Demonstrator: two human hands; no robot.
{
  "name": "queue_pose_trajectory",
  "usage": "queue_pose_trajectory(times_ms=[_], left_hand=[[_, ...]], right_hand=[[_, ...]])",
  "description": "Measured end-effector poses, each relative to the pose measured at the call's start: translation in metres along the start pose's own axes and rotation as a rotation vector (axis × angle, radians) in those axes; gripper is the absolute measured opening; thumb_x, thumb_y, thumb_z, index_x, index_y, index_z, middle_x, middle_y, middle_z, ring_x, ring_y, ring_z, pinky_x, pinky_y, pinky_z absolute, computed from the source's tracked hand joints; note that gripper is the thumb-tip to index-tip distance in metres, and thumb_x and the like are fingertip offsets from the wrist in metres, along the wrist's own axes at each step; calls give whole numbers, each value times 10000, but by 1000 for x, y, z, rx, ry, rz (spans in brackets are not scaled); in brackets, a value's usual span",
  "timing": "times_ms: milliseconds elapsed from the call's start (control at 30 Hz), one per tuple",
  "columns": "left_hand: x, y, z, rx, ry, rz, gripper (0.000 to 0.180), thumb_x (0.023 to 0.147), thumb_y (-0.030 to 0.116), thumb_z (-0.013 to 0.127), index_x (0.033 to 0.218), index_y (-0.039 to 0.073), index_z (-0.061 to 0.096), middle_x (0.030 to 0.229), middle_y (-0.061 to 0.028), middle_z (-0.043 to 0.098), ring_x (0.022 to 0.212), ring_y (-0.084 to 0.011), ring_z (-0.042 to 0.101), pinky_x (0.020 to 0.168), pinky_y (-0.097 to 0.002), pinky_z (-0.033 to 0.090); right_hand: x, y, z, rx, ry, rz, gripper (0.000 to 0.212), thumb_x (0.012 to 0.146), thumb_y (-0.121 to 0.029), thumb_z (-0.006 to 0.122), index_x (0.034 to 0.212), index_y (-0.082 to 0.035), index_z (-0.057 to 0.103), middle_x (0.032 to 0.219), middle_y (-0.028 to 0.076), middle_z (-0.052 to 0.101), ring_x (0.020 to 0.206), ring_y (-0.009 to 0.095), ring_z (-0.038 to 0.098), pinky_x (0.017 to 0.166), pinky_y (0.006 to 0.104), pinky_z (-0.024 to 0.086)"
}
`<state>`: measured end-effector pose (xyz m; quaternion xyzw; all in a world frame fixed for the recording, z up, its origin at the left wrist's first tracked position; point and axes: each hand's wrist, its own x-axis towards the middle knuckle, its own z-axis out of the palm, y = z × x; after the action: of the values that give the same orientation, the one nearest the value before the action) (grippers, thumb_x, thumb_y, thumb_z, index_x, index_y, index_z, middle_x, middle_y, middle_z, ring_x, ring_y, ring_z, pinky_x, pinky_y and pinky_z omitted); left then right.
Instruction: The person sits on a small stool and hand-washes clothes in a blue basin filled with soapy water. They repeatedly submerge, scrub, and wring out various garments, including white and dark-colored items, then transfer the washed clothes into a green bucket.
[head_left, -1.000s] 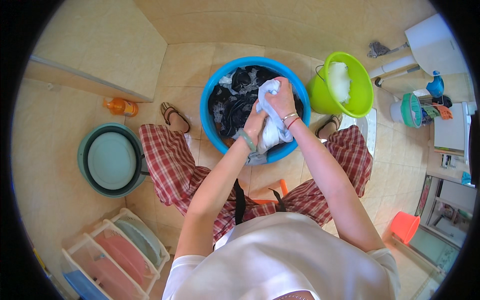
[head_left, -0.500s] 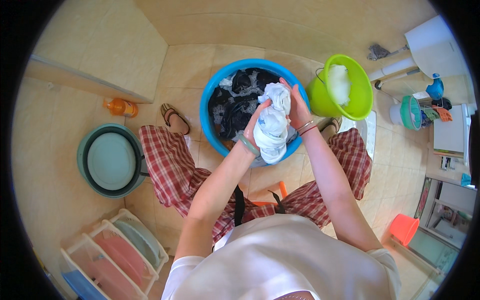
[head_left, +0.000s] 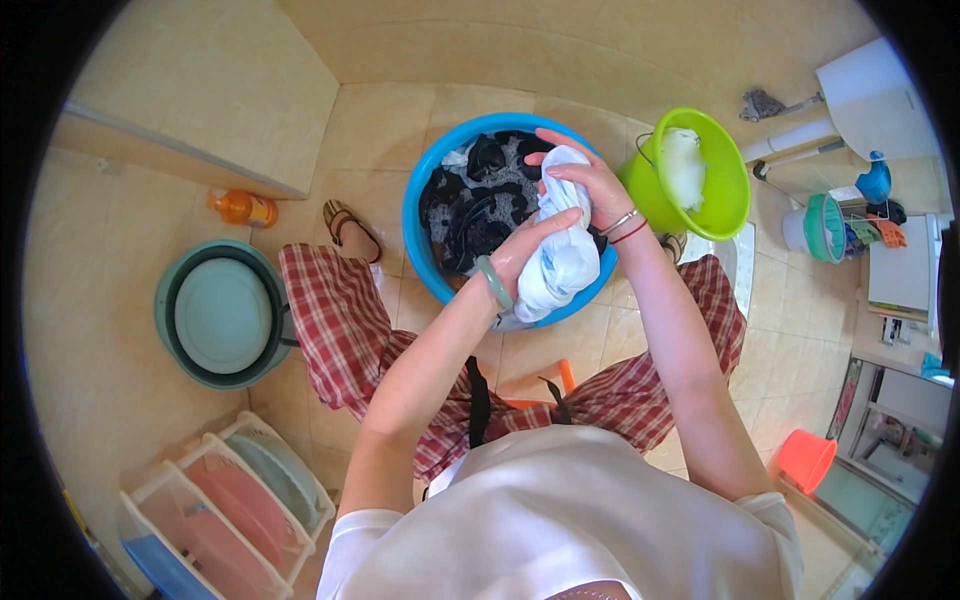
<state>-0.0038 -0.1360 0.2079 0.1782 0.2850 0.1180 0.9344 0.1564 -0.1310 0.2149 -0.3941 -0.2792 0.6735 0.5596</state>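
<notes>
A bunched white cloth (head_left: 562, 262) is gripped between both of my hands, above the right side of a blue basin (head_left: 411, 222). My left hand (head_left: 528, 245), with a pale green bangle on its wrist, closes on the cloth's near left side. Higher up, the fingers of my right hand (head_left: 596, 186) bend over the cloth's far end; a bracelet and a red cord circle that wrist. Dark wet clothes (head_left: 468, 228) lie in sudsy water in the basin. The cloth hides part of the basin's right side.
A lime green bucket (head_left: 727, 195) holding something white stands right of the basin. An orange bottle (head_left: 243, 208) and a grey-green tub (head_left: 170, 340) are on the left. At lower left stands a white rack (head_left: 210, 455) with basins. A coral bucket (head_left: 808, 459) is at lower right.
The hands have shifted their grip on the white cloth. My right hand now curls over its far end instead of lying flat beside it, and the cloth is more compactly bunched.
</notes>
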Motion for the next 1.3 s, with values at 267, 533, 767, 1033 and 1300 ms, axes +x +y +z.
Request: queue_pose_trajectory(times_ms=[267, 533, 767, 1033, 1300], left_hand=[[32, -11, -20, 867, 296, 372, 535, 756, 263, 702, 1192, 4, 532, 1075, -122, 646, 985, -229, 627, 876, -345, 470], [36, -17, -18, 1199, 630, 253, 695, 696, 400, 732, 1252, 52, 502, 1142, -205, 626, 1086, -342, 596, 933, -388, 457], [59, -28, -33, 1201, 727, 210, 839, 657, 422, 762, 1311, 13, 431, 1146, -220, 621, 1065, -360, 607, 901, -423, 474], [81, -20, -52, -117, 304, 150, 364, 893, 279, 592, 1163, 37, 558, 1112, -112, 636, 991, -253, 631, 870, -403, 510], [66, 4, -6, -548, 124, 154, 344, 850, 346, 613, 1062, 76, 593, 1013, -102, 657, 937, -286, 630, 871, -448, 503]], right_hand=[[23, 26, -5, -299, 84, 6, 196, 895, -133, 588, 1060, -56, 660, 788, 10, 596, 677, 108, 571, 618, 246, 483], [42, 62, -12, -829, 430, -82, 277, 886, -258, 569, 753, -33, 660, 724, 122, 651, 697, 238, 627, 653, 355, 491], [42, 73, -16, -966, 539, -88, 250, 928, -272, 540, 913, -50, 654, 777, 45, 668, 745, 167, 636, 691, 318, 491], [-17, 27, -20, -823, 42, -421, 383, 879, -242, 626, 1227, -84, 597, 1311, 92, 545, 1266, 241, 434, 1089, 355, 296], [-65, 49, 1, -872, 296, -677, 668, 742, -314, 757, 1287, -47, 478, 1406, 161, 410, 1277, 301, 416, 1075, 388, 311]])
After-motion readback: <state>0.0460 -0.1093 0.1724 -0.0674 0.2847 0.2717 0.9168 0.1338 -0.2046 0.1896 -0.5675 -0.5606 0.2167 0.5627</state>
